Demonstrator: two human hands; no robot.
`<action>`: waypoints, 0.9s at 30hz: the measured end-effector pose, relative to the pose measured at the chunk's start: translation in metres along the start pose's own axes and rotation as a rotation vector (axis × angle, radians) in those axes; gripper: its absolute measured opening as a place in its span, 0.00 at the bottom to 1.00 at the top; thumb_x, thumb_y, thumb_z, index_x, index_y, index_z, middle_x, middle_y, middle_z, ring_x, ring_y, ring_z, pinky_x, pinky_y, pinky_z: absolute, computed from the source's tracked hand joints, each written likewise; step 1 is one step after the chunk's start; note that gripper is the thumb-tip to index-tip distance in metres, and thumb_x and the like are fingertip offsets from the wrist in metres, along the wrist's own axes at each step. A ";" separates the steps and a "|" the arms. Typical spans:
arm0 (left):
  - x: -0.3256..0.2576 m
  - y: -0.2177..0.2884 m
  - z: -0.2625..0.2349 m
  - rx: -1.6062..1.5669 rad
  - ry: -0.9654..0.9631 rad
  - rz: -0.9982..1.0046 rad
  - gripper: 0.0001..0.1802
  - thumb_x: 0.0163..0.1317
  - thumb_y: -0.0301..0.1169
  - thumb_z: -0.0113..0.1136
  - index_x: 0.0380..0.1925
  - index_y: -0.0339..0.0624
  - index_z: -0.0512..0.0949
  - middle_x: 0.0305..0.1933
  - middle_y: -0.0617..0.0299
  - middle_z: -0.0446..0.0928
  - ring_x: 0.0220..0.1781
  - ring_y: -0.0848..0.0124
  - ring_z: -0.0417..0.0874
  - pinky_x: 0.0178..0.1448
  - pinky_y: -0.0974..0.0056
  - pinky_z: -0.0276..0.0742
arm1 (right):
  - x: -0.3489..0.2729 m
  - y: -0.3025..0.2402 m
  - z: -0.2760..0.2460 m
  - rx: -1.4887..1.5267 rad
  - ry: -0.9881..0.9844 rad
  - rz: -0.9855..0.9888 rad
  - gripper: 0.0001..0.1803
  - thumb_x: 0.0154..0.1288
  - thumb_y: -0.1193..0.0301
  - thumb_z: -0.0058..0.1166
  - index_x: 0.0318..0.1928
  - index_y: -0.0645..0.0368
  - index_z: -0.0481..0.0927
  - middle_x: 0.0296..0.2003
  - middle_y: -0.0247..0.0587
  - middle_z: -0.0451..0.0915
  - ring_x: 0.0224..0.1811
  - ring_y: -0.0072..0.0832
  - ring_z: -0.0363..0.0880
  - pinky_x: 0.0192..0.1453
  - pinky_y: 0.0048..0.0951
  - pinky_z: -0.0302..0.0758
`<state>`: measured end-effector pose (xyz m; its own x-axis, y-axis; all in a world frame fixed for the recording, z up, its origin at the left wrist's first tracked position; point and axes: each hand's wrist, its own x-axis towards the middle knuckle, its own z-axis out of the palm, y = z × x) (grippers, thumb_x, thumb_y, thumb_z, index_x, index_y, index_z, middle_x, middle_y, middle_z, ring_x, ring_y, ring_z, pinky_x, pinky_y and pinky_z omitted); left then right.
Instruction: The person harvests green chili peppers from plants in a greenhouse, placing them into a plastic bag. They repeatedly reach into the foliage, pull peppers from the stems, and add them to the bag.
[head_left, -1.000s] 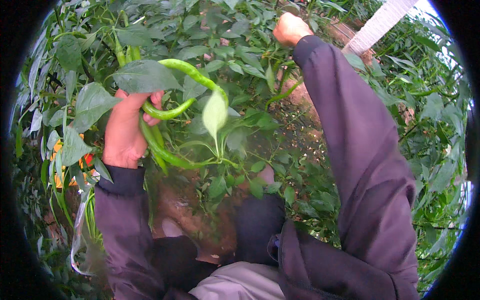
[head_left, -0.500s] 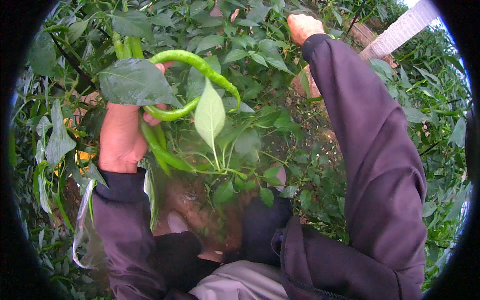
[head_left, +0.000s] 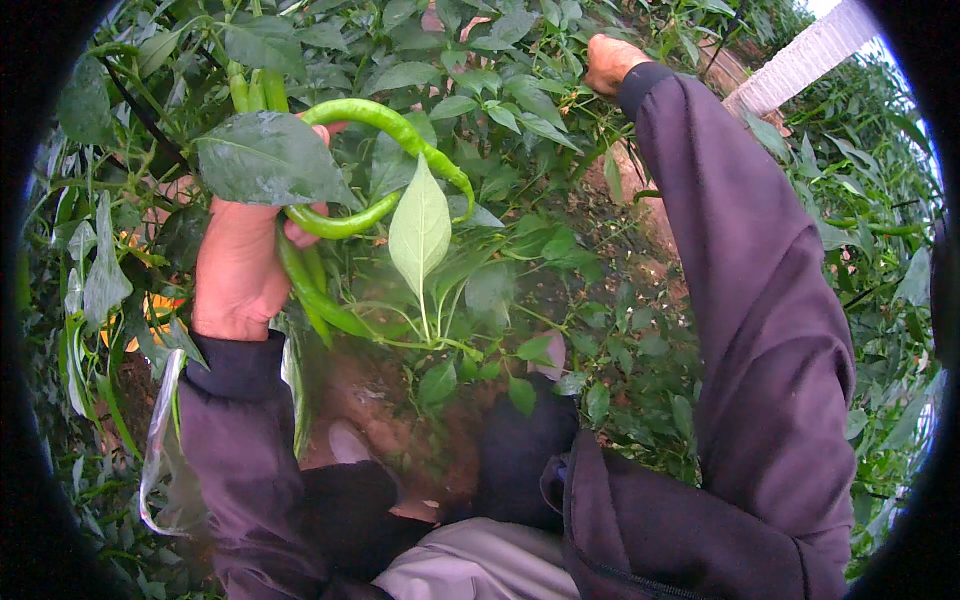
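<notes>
My left hand (head_left: 240,272) is closed around several long green chili peppers (head_left: 395,125) at the left. One pepper curls out to the right in a hook; others point down below the fingers or rise above the hand. A broad dark leaf (head_left: 270,160) covers part of this hand. To its right, a pale leaf (head_left: 420,235) stands up on a leafy stem. At the top, my right hand (head_left: 614,66) reaches in among the pepper plants (head_left: 510,85). It looks curled like a fist, back of the hand showing, and the foliage hides its fingertips and anything in them.
A clear plastic bag (head_left: 165,490) hangs beside my left forearm. Something orange (head_left: 160,315) shows through leaves at the left. A whitish post (head_left: 800,62) slants across the upper right. Dense plants line both sides, with brown soil (head_left: 440,450) near my legs.
My right hand has shifted slightly right and down, uncovering a bit more ground beside the sleeve. My left hand keeps hold of the peppers and has hardly moved.
</notes>
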<state>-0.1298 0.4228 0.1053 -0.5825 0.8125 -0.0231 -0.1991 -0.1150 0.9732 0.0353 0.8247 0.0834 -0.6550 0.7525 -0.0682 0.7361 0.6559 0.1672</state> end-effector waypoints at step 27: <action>0.001 0.000 0.001 -0.050 -0.011 0.000 0.24 0.69 0.38 0.65 0.58 0.34 0.77 0.32 0.71 0.77 0.22 0.85 0.67 0.23 0.77 0.58 | -0.040 0.004 -0.004 -0.156 0.258 0.075 0.13 0.66 0.67 0.57 0.47 0.60 0.85 0.46 0.56 0.86 0.51 0.51 0.87 0.55 0.48 0.83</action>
<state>-0.1296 0.4238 0.1058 -0.5742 0.8185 -0.0204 -0.2382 -0.1432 0.9606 0.0637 0.7970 0.0907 -0.6365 0.7451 0.1990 0.7619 0.5675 0.3122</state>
